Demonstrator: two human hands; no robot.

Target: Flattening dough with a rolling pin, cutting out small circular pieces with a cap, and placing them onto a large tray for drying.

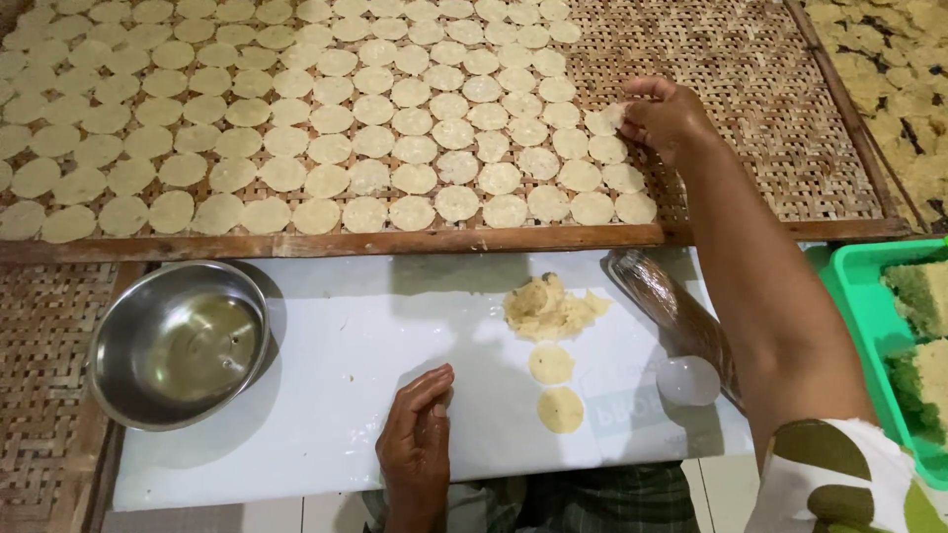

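Over the woven tray (750,89), I am watching the right hand (664,116) pinching a thin dough disc (604,118) by its edge; it looks soft, light, tearable. Left hand (417,434) is resting loosely spread on the desk (326,345).

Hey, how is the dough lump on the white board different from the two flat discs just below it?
The dough lump is ragged, heaped and uneven; the two flat discs are smooth, thin and round. The lump is plainly wider than either disc. It is one mass, while the discs lie apart, one under the other. All share the same pale yellow colour and rest on the white board, between the left hand and the wrapped roller.
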